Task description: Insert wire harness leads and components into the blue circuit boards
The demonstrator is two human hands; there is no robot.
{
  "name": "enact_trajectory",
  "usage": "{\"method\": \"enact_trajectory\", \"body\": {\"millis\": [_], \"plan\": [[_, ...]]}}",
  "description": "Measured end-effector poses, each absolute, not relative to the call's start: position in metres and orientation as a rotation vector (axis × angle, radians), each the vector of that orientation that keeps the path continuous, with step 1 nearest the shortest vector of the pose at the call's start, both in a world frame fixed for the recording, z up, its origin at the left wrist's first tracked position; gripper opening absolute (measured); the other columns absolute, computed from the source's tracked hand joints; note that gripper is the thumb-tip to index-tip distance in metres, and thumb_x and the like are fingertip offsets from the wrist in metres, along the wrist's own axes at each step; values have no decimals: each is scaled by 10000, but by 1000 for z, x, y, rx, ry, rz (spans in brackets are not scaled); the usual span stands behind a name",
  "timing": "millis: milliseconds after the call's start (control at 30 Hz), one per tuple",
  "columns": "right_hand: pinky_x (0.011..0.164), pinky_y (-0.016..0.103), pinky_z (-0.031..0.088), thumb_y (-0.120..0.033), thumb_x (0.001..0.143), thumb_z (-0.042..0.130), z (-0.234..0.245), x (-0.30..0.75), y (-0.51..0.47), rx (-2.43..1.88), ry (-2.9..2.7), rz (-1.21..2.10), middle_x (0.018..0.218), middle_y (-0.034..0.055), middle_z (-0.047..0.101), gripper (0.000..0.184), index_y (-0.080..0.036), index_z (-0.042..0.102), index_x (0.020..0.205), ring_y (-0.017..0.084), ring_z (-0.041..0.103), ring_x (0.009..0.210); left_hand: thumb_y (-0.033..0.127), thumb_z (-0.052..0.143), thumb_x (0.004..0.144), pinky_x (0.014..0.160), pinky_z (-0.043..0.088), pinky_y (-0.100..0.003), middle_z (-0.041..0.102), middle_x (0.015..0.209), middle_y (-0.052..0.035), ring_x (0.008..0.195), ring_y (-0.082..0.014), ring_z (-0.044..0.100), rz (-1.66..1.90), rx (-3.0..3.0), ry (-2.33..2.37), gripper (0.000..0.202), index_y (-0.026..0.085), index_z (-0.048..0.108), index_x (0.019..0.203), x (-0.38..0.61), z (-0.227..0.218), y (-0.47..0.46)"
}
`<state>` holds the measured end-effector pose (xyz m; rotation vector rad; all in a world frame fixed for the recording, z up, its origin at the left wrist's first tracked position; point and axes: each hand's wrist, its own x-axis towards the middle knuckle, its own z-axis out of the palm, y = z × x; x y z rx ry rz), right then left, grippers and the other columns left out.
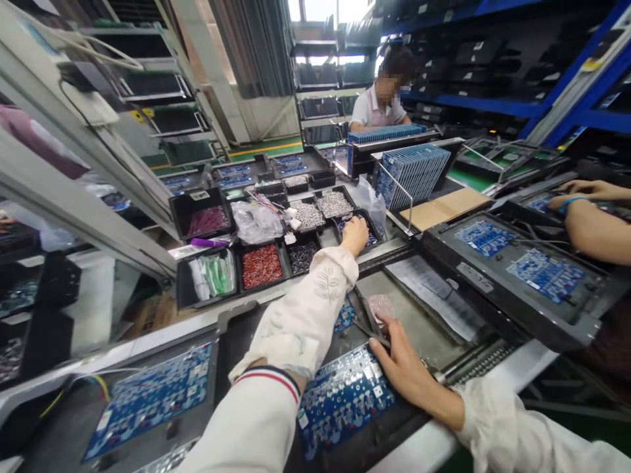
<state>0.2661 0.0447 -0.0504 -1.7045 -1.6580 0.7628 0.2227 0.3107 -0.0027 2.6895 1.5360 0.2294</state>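
Blue board point(345, 401), bottom center: packed with small parts, white blocks, shiny metal spots. Left hand point(355, 235) in bin point(377, 226), center, bluish bits; grip can't tell. Right hand point(407, 368) fingers spread, board's right edge. Other bins: red bits point(262, 266), silver bits point(336, 203).

Parts bins point(184, 284) behind circuit board point(342, 402)

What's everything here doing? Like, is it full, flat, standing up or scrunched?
Left hand: lowered into a parts bin; grip hidden.
Right hand: thumb and forefinger apart, at the tray.
Board near right hand: lying flat, parts fitted.
Racked blue boards: upright, side by side.
Red parts: loose, heaped together.
Clear plastic bag: crumpled.
Brown cardboard: lying flat.
Printed sheet: lying flat.
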Motion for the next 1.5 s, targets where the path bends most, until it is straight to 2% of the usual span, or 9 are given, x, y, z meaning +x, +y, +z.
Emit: {"method": "enact_trajectory", "body": {"millis": [300, 533, 633, 800, 900, 1000, 1100, 1233, 1500], "plan": [[996, 419, 413, -345, 889, 399, -42, 255, 39, -1635, -1752, 879, 1245, 125, 386, 428, -245, 279, 1288, 239, 470, 1173, 61, 272, 887, 837, 453, -381, 541, 1061, -262, 1023, -269, 577, 239, 2613, 1554, 351, -12, 557, 1077, 192, -4, 326], [936, 399, 454, -380, 868, 437, -45, 255, 42, -1647, -1791, 846, 1138, 116, 466, 473, -206, 322, 1293, 242, 524, 1090, 107, 522, 807, 894, 417, -353, 630, 969, -202, 1021, -264, 581, 437, 2421, 1475, 156, 48, 662, 843, 179, 12, 345], [942, 416, 444, -419, 869, 434, -47, 262, 42, -1653, -1821, 866, 1163, 128, 472, 518, -194, 306, 1318, 244, 525, 1079, 198, 551, 811, 782, 459, -297, 655, 843, -144, 874, -211, 616, 600, 2274, 1437, 168, 71, 652, 768, 172, 24, 348], [905, 439, 456, -451, 815, 537, -27, 297, 65, -1601, -1915, 831, 1235, 165, 481, 655, -165, 313, 1360, 267, 530, 1077, 280, 287, 930, 460, 380, -171, 611, 743, -68, 562, -73, 540, 854, 1897, 1271, 340, 100, 572, 888, 123, 46, 301], [820, 409, 488, -401, 813, 559, 3, 293, 96, -1563, -1934, 664, 1049, 131, 585, 468, -146, 516, 1203, 241, 583, 941, 315, 484, 853, 355, 256, -147, 542, 631, -30, 460, -54, 468, 687, 1327, 961, 252, 111, 530, 712, 77, 42, 228], [815, 356, 480, -228, 851, 506, 21, 255, 116, -1240, -2153, 825, 957, 76, 649, 215, -175, 637, 1013, 185, 601, 878, 371, 626, 762, 317, 153, -141, 496, 579, 10, 362, -18, 338, 376, 1020, 873, 271, 114, 551, 726, 40, 27, 147], [784, 304, 487, -112, 828, 491, 20, 211, 112, -990, -2177, 1170, 924, 46, 679, 218, -174, 652, 961, 151, 621, 853, 475, 630, 733, 320, 111, -142, 473, 561, 16, 345, -7, 289, 398, 779, 839, 374, 109, 557, 708, 16, 12, 95], [681, 259, 500, -196, 832, 539, 10, 183, 99, -1003, -2036, 1433, 831, 34, 693, 160, -155, 640, 950, 129, 641, 732, 540, 628, 705, 326, 107, -153, 480, 570, -1, 353, -20, 322, 473, 663, 842, 450, 104, 539, 637, -1, 2, 76], [599, 224, 418, -297, 836, 581, 13, 166, 106, -872, -2303, 739, 693, 25, 637, 194, -151, 669, 744, 107, 558, 634, 367, 751, 634, 363, 174, -150, 538, 655, -22, 461, -38, 407, 720, 594, 991, 344, 89, 612, 782, -9, 7, 60]]}}
